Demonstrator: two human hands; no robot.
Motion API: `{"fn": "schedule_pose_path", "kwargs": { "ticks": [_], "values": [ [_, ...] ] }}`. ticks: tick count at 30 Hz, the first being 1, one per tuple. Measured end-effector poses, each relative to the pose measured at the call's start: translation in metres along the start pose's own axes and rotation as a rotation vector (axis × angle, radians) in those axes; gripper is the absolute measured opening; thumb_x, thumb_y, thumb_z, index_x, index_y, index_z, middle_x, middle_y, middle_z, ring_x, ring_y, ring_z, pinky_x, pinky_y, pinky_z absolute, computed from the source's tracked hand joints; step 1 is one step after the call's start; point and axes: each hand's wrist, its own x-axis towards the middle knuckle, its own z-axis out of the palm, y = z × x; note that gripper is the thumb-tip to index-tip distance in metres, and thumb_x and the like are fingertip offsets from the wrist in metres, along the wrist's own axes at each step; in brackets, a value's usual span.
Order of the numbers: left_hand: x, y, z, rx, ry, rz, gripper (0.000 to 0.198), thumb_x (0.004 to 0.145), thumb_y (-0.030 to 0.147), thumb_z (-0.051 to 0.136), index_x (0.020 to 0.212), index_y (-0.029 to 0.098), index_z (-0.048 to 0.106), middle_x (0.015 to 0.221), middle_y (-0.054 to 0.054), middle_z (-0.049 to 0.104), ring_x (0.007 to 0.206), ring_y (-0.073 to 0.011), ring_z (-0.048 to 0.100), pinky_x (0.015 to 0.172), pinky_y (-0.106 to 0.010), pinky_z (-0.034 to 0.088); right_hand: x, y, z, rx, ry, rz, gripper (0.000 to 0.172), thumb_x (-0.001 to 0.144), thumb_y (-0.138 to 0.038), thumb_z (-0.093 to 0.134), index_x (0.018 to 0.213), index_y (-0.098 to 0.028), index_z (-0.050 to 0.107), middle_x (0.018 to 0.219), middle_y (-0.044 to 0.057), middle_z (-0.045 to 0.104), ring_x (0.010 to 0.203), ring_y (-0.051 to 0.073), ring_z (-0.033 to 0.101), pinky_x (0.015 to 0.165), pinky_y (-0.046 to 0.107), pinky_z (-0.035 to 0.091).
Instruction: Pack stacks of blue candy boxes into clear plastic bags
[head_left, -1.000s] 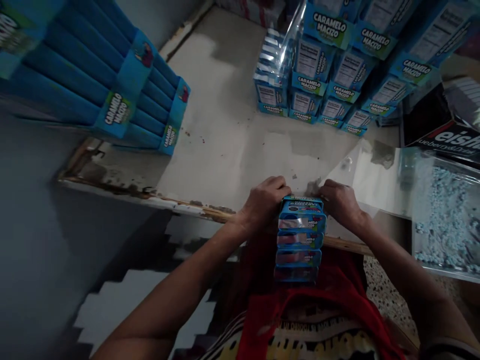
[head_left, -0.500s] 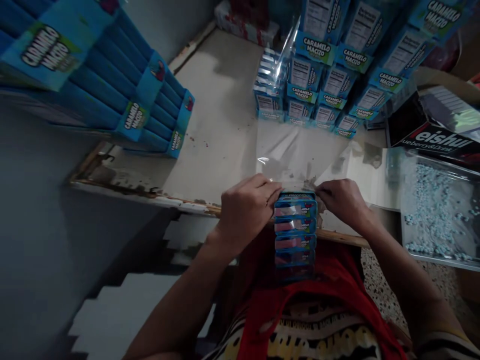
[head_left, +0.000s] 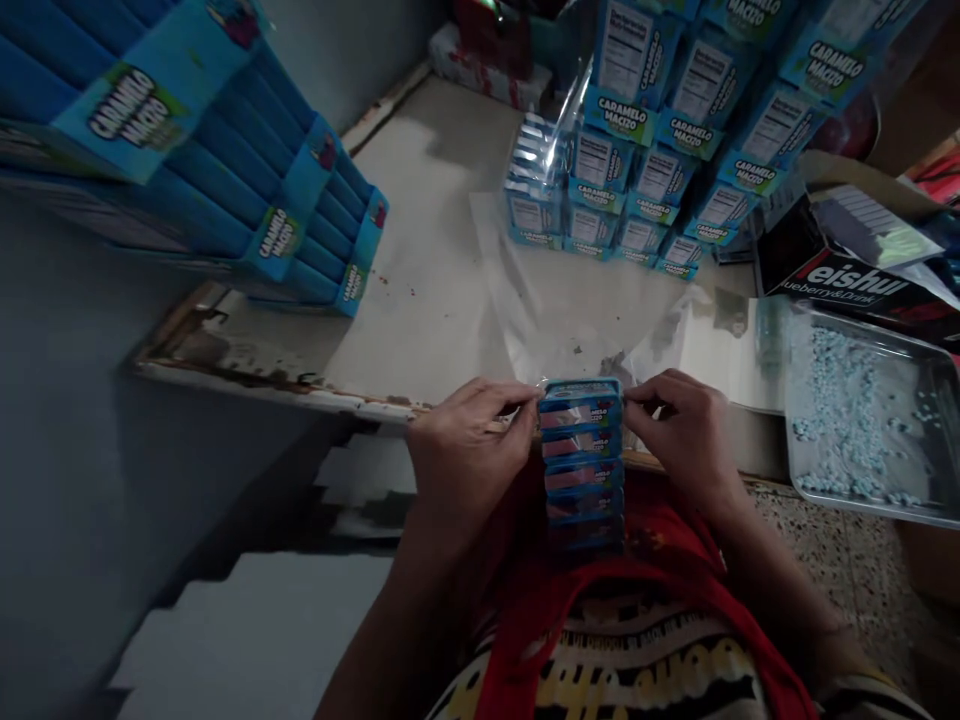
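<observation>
A stack of small blue candy boxes with pink windows stands at the table's front edge, close to my red apron. Clear plastic film spreads over the table just beyond it. My left hand is closed in a pinch at the stack's upper left corner, thumb against forefinger on the film's edge. On the opposite corner my right hand pinches the film the same way. How much of the stack the film covers is hard to see.
More blue candy boxes are piled at the back right, partly under plastic. Tall blue display boxes stand on the left. To the right are a clear tray of small pale-blue pieces and a black carton. The worn table edge runs along the front.
Both hands have shifted slightly down, with the left hand's fingers now more spread out from its pinch. The film beyond the stack has moved and lies farther left.
</observation>
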Motion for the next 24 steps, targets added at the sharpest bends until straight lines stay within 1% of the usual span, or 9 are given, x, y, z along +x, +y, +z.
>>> {"fn": "schedule_pose_path", "kwargs": {
  "ticks": [2,5,8,10,14,18,20,22,24],
  "values": [
    [-0.008,0.003,0.004,0.052,0.079,0.062,0.009,0.098,0.012,0.072,0.096,0.016,0.080,0.096,-0.004,0.084,0.088,-0.0189,0.081,0.082,-0.029,0.063,-0.006,0.003,0.007,0.052,0.063,-0.014,0.012,0.089,-0.016,0.071,0.086,-0.023,0.081,0.077,-0.001,0.075,0.067,0.011,0.068,0.063,0.026,0.052],
    [-0.019,0.003,0.018,0.048,0.189,0.113,0.013,0.093,0.007,0.075,0.102,0.015,0.078,0.101,-0.007,0.084,0.091,-0.0196,0.081,0.089,-0.030,0.064,-0.012,0.008,0.015,-0.019,0.176,-0.106,0.014,0.095,-0.020,0.069,0.087,-0.022,0.080,0.078,0.000,0.077,0.066,0.011,0.069,0.063,0.025,0.056],
    [-0.027,-0.001,0.033,0.071,0.313,0.150,0.025,0.089,0.002,0.078,0.107,0.018,0.077,0.101,-0.006,0.084,0.090,-0.0195,0.081,0.088,-0.030,0.065,-0.019,0.014,0.018,-0.200,0.291,-0.323,0.019,0.101,-0.020,0.066,0.087,-0.024,0.078,0.084,0.001,0.081,0.070,0.012,0.074,0.066,0.025,0.060],
    [-0.033,-0.006,0.037,0.098,0.377,0.201,0.031,0.087,0.002,0.080,0.111,0.021,0.077,0.101,-0.005,0.083,0.088,-0.0187,0.081,0.086,-0.029,0.065,-0.024,0.020,0.016,-0.312,0.326,-0.501,0.012,0.100,-0.017,0.069,0.095,-0.024,0.078,0.090,0.002,0.084,0.077,0.013,0.078,0.071,0.025,0.062],
    [-0.054,-0.020,0.034,0.114,0.334,0.280,0.039,0.085,0.004,0.084,0.118,0.022,0.074,0.104,-0.005,0.083,0.091,-0.0197,0.081,0.088,-0.031,0.066,-0.037,0.041,0.015,-0.354,0.277,-0.690,0.015,0.099,-0.014,0.072,0.109,-0.024,0.076,0.099,0.003,0.085,0.084,0.014,0.080,0.075,0.026,0.064],
    [-0.073,-0.037,0.049,0.079,0.302,0.307,0.040,0.087,0.005,0.080,0.120,0.024,0.069,0.104,-0.006,0.079,0.095,-0.0213,0.080,0.087,-0.035,0.066,-0.041,0.060,0.026,-0.346,0.195,-0.614,0.015,0.102,-0.021,0.068,0.111,-0.028,0.078,0.104,0.003,0.085,0.093,0.017,0.081,0.081,0.031,0.065],
    [-0.072,-0.045,0.068,0.040,0.393,0.259,0.032,0.089,0.008,0.077,0.114,0.023,0.065,0.097,-0.005,0.074,0.092,-0.0208,0.077,0.084,-0.035,0.064,-0.038,0.064,0.033,-0.328,0.200,-0.544,0.014,0.102,-0.022,0.068,0.110,-0.028,0.078,0.105,0.004,0.084,0.096,0.017,0.080,0.085,0.031,0.065],
    [-0.066,-0.050,0.085,-0.012,0.454,0.081,0.025,0.091,0.018,0.075,0.111,0.022,0.060,0.097,-0.006,0.068,0.089,-0.0208,0.073,0.078,-0.034,0.063,-0.034,0.064,0.037,-0.295,0.241,-0.535,0.014,0.102,-0.019,0.067,0.109,-0.026,0.077,0.104,0.004,0.084,0.096,0.016,0.080,0.087,0.030,0.064],
    [-0.058,-0.052,0.095,-0.043,0.379,-0.101,0.020,0.094,0.026,0.072,0.109,0.020,0.060,0.097,-0.006,0.066,0.085,-0.0198,0.069,0.074,-0.033,0.060,-0.031,0.063,0.038,-0.266,0.261,-0.566,0.016,0.101,-0.015,0.067,0.111,-0.024,0.076,0.104,0.004,0.085,0.095,0.014,0.080,0.087,0.028,0.063]
  ]
}}
